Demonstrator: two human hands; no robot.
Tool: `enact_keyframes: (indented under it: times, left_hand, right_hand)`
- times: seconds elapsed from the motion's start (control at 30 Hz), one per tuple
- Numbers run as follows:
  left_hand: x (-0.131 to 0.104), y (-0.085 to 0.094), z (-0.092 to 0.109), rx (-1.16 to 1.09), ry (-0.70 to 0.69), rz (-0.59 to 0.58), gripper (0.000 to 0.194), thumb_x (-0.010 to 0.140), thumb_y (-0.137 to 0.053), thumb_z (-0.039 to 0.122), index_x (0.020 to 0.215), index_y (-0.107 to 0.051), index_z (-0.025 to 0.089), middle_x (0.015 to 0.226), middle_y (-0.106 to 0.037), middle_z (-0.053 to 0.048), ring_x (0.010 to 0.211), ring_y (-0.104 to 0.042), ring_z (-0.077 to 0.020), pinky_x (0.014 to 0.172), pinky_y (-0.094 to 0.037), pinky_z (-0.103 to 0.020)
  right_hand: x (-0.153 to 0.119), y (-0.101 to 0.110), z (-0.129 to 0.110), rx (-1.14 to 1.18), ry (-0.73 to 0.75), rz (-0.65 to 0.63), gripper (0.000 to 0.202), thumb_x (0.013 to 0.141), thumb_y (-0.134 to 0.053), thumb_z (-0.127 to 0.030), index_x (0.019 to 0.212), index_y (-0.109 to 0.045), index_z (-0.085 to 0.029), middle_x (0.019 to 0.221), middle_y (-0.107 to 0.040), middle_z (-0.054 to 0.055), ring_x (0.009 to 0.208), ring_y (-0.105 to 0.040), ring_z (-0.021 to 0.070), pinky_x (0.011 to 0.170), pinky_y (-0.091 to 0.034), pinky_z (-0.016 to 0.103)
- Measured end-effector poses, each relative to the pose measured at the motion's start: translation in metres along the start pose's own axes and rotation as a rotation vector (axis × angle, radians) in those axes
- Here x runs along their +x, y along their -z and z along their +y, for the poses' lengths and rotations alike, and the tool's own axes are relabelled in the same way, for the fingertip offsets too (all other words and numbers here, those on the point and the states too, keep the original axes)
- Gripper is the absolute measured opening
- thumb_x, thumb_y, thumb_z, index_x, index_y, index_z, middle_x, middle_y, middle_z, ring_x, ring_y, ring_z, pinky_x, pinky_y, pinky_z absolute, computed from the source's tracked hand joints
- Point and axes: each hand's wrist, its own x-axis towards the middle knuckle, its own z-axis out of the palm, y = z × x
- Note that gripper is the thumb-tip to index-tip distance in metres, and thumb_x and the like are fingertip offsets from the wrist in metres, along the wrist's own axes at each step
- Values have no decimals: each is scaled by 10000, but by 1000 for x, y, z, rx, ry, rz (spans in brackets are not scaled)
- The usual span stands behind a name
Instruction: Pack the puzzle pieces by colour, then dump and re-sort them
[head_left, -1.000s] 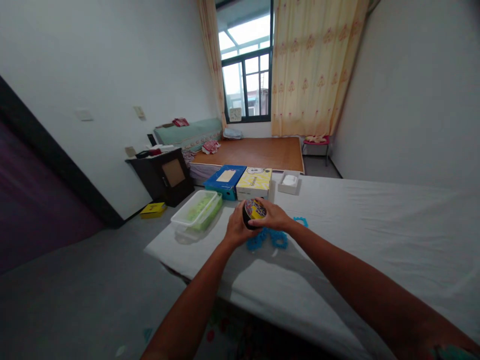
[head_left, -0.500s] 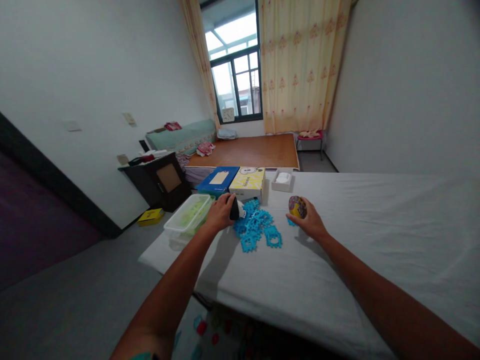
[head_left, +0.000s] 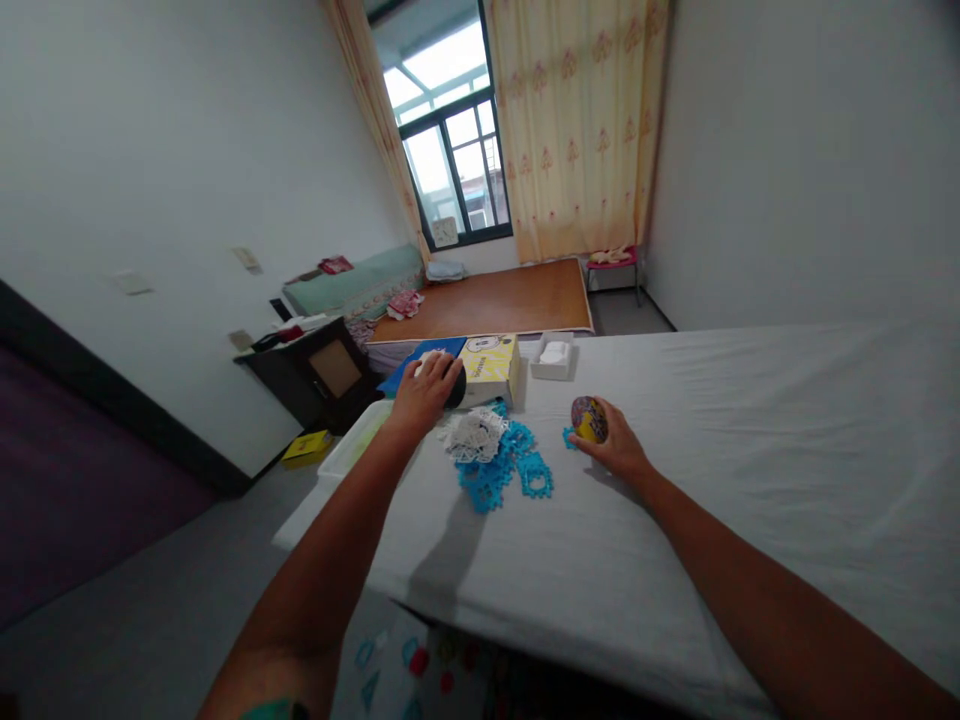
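Note:
My left hand (head_left: 426,390) is closed around a dark rounded object (head_left: 456,388), raised in front of the boxes; its exact kind is unclear, as the fingers cover much of it. Below it, a heap of white openwork pieces (head_left: 476,437) lies on top of blue toothed plastic pieces (head_left: 484,487). One blue piece (head_left: 535,475) sits at the heap's right side. My right hand (head_left: 619,440) grips a round, speckled object with a yellow part (head_left: 589,420), held just over the table. Another small blue piece (head_left: 569,437) shows beside the right fingers.
A translucent plastic box (head_left: 352,445) with greenish contents stands left of the heap, partly behind my left arm. Behind are a blue box (head_left: 397,375), a yellow-and-white box (head_left: 491,370) and a small white tray (head_left: 553,358). White cloth (head_left: 712,430) covers the table.
My left hand has risen and moved back with the dark object. White pieces now lie over the blue ones. The right hand keeps its hold, and the view has shifted slightly.

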Motion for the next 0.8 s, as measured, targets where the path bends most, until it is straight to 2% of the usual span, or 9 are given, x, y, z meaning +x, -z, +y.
enact_keyframes:
  times: [0.07, 0.13, 0.23, 0.3, 0.37, 0.43, 0.53, 0.67, 0.8]
  left_hand:
    - [0, -4, 13, -174, 76, 102, 861, 674, -743, 229, 1434, -338, 228, 1453, -407, -147, 1370, -359, -333, 1104, -309, -491]
    - [-2, -20, 38, -440, 74, 165, 971, 618, -805, 341, 1439, -306, 206, 1412, -425, -152, 1326, -410, -320, 1096, -354, -466]
    - [-9, -58, 87, -740, -56, 120, 981, 594, -824, 357, 1422, -322, 201, 1391, -431, -150, 1310, -423, -302, 1107, -365, -455]
    - [-13, -81, 116, -818, -46, 105, 992, 571, -831, 328, 1415, -328, 190, 1393, -419, -162, 1323, -403, -315, 1113, -359, -474]
    - [-14, -95, 137, -869, -23, 119, 985, 573, -823, 310, 1414, -324, 187, 1396, -409, -165, 1329, -395, -314, 1117, -356, -482]
    - [-12, -101, 148, -900, -13, 130, 975, 577, -814, 299, 1413, -324, 193, 1393, -411, -156, 1331, -394, -309, 1122, -350, -485]
    - [-8, -100, 153, -917, -12, 125, 962, 576, -803, 283, 1411, -334, 204, 1380, -425, -138, 1328, -398, -300, 1127, -350, -479]
    - [-7, -101, 157, -907, 13, 97, 967, 580, -793, 281, 1424, -328, 201, 1399, -421, -143, 1340, -393, -305, 1127, -352, -482]
    - [-9, -110, 165, -872, 51, 41, 1000, 590, -792, 301, 1452, -301, 184, 1453, -379, -180, 1368, -370, -337, 1120, -352, -512]
  right_hand:
    - [1, 1, -3, 29, -18, 11, 923, 690, -672, -675, 1415, -395, -175, 1381, -476, 183, 1270, -468, 343, 1085, -369, 526]
    - [2, 2, -8, 80, -27, 13, 876, 736, -633, -671, 1429, -380, -199, 1403, -465, 166, 1283, -458, 330, 1088, -365, 524]
    - [0, 6, -17, 160, -4, -25, 814, 789, -588, -651, 1440, -368, -215, 1433, -446, 155, 1307, -432, 317, 1093, -354, 519]
    - [-2, 7, -22, 191, 31, -75, 801, 796, -585, -642, 1440, -372, -216, 1438, -445, 156, 1315, -420, 317, 1098, -342, 519]
    - [-5, 7, -27, 213, 68, -135, 799, 788, -600, -636, 1435, -381, -221, 1431, -454, 154, 1317, -419, 317, 1107, -330, 519]
    - [-6, 5, -31, 246, 96, -201, 810, 778, -619, -627, 1436, -376, -221, 1428, -455, 152, 1316, -423, 310, 1115, -323, 511]
    - [-7, 2, -33, 298, 94, -254, 827, 770, -645, -605, 1446, -351, -228, 1432, -443, 144, 1319, -427, 292, 1123, -324, 492]
    - [-9, -1, -31, 297, 79, -255, 844, 753, -678, -569, 1449, -345, -226, 1430, -434, 142, 1316, -426, 291, 1122, -330, 489]
    - [-14, -2, -33, 213, 116, -251, 832, 750, -677, -514, 1456, -352, -217, 1414, -445, 148, 1311, -429, 300, 1121, -328, 493]
